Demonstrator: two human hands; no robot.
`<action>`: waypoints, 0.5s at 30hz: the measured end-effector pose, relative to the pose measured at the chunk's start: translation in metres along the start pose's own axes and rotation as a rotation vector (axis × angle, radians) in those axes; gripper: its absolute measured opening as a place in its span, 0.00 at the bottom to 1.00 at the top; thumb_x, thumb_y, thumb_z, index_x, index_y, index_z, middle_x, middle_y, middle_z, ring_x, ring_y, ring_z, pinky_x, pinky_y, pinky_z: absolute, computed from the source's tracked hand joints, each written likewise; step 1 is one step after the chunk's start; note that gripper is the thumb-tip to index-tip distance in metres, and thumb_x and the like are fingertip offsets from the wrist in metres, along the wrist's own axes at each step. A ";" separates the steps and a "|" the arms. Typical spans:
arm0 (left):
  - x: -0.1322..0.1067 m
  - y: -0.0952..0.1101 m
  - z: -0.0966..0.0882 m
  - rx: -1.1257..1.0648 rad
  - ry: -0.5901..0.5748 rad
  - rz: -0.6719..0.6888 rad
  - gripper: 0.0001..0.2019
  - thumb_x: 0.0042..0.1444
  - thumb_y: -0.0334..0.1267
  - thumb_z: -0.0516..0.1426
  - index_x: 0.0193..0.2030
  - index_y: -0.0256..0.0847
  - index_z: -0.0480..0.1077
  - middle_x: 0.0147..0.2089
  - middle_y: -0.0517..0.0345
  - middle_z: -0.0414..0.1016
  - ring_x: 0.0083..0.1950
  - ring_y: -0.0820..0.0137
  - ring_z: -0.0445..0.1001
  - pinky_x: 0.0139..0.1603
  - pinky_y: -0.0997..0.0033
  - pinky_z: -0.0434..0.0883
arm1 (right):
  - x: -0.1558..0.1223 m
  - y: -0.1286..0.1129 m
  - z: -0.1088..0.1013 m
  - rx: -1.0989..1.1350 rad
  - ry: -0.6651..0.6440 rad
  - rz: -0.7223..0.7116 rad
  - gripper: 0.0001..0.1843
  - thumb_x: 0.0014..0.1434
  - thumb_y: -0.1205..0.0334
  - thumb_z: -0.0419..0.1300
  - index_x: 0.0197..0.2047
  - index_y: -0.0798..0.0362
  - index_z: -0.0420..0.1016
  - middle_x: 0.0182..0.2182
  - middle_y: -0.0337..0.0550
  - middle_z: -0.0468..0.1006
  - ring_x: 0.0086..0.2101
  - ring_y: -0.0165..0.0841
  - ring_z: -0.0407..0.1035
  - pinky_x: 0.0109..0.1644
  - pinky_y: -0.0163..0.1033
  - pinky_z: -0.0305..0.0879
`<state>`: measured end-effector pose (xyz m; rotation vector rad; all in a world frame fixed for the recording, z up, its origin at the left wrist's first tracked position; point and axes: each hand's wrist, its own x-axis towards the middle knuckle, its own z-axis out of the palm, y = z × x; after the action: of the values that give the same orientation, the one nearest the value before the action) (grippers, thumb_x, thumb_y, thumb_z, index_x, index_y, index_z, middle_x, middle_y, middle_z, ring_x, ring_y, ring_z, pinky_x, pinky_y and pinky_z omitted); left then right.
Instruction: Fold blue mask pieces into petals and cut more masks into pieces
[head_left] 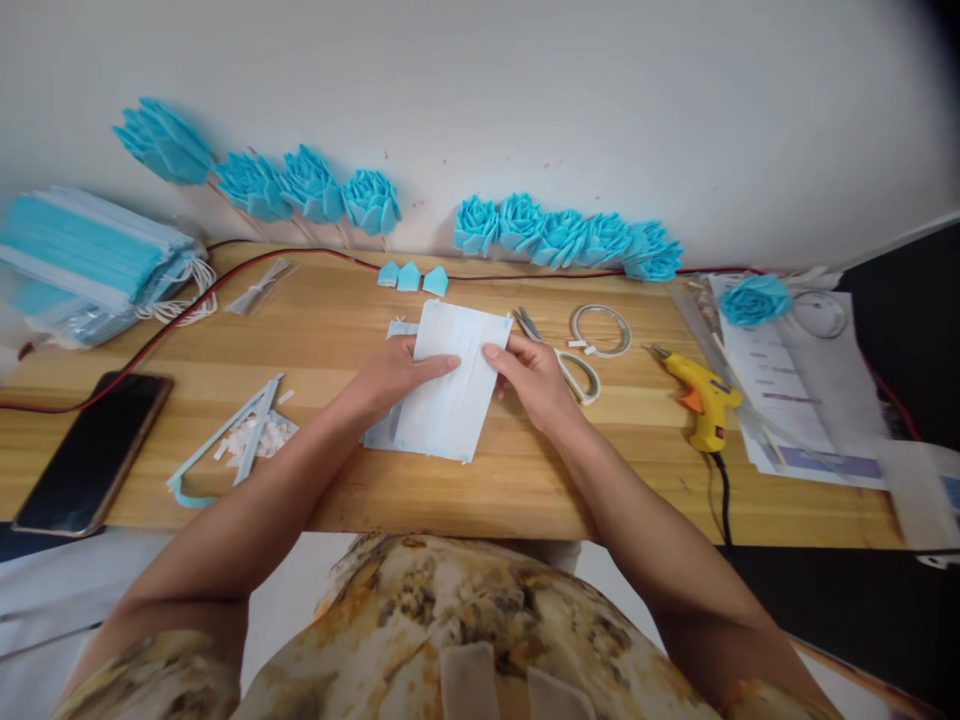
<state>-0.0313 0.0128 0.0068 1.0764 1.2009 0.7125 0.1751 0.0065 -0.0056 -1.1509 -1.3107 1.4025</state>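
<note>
Both hands hold a flattened pale face mask sheet (454, 410) upright, a little above the table. My left hand (401, 372) grips its left edge, thumb on the front and fingers behind. My right hand (534, 376) pinches its upper right edge the same way. Behind and below it, partly hidden, another pale sheet (379, 432) lies on the table. Scissors (583, 382) with pale handles rest just beyond my right hand. Several small blue pointed cut pieces (409, 278) lie in a row past the sheet.
Blue paper-like flowers (373, 202) lean along the wall. A pack of masks (90, 255), a phone (94, 455) and cut strips with scraps (255, 440) are left. A tape roll (626, 335), yellow glue gun (705, 400) and printed sheets (810, 400) are right. A red-black cable (247, 265) crosses the table.
</note>
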 end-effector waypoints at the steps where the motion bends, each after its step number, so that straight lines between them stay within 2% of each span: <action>1: 0.000 0.000 0.000 -0.003 0.002 -0.004 0.22 0.45 0.54 0.69 0.38 0.37 0.79 0.37 0.50 0.82 0.34 0.63 0.77 0.33 0.66 0.72 | 0.000 0.000 0.000 0.001 0.006 -0.008 0.18 0.59 0.44 0.66 0.31 0.51 0.76 0.21 0.34 0.71 0.21 0.27 0.64 0.25 0.35 0.61; 15: 0.006 -0.004 -0.003 -0.062 -0.011 0.054 0.22 0.44 0.52 0.70 0.39 0.38 0.78 0.35 0.54 0.80 0.30 0.68 0.74 0.29 0.71 0.68 | 0.001 -0.002 0.001 0.024 0.077 0.013 0.16 0.56 0.49 0.66 0.25 0.51 0.71 0.19 0.34 0.70 0.20 0.26 0.63 0.23 0.34 0.60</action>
<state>-0.0330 0.0172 0.0010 1.0630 1.1365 0.7804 0.1740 0.0079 -0.0033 -1.1881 -1.2318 1.3666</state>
